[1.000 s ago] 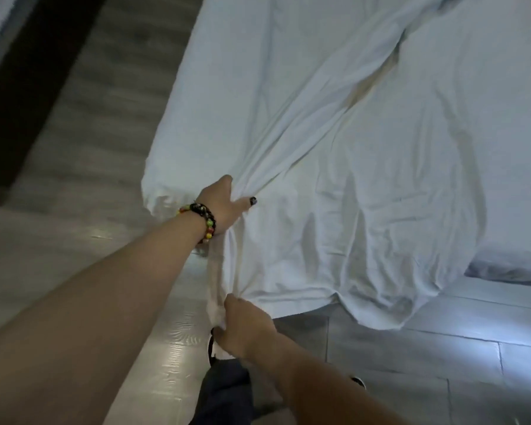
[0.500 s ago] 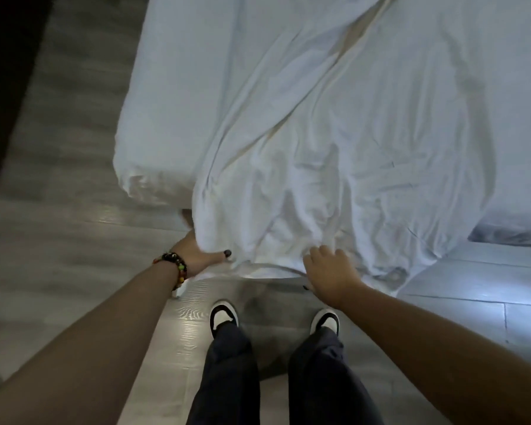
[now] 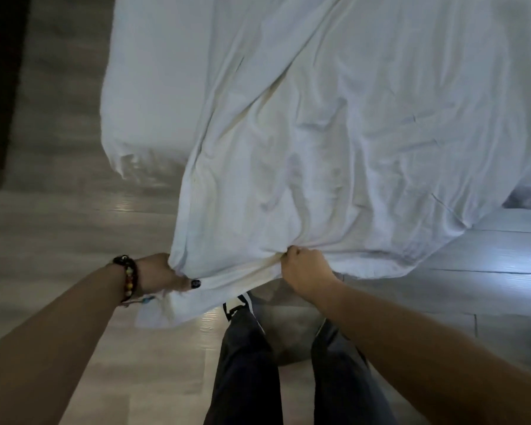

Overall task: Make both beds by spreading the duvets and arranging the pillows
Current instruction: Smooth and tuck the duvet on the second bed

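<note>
Both hands now spread along duvet (image 3: 334,133) hem at foot of bed (image 3: 154,87); second ago bunched together. Left hand (image 3: 163,273) pinches corner, thumb on top; right hand (image 3: 304,271) fisted round edge further along. Duvet skewed, left mattress strip bare, far right corner drooping toward floor (image 3: 59,234), probably touching. Spreading under way; pillows unseen.

Beaded bracelet (image 3: 130,279), dark nail polish (image 3: 196,283), dark trousers (image 3: 249,363).

bed (image 3: 141,96) — white duvet (image 3: 334,142) rumpled across it | near edge overhangs floor (image 3: 59,228)
</note>
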The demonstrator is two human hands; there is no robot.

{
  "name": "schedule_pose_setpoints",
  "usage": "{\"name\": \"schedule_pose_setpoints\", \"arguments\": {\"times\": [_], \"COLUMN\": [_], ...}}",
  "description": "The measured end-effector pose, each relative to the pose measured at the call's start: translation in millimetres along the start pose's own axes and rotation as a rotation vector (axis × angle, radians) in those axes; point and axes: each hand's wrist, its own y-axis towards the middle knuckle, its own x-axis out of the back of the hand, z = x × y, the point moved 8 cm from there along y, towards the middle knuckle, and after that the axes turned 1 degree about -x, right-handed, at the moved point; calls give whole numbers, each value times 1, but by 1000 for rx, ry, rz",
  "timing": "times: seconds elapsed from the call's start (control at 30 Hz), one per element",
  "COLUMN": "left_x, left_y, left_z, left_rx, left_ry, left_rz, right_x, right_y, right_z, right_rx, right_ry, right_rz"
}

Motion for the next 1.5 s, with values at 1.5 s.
{"name": "schedule_pose_setpoints", "arguments": {"times": [1.5], "left_x": [233], "left_y": [-23], "left_z": [-289], "left_rx": [-525], "left_ry": [-275], "left_rz": [-695], "right_x": [328], "right_y": [130], "right_z": [-242], "right_rx": [-324], "right_ry": [1074], "right_rz": [-497]}}
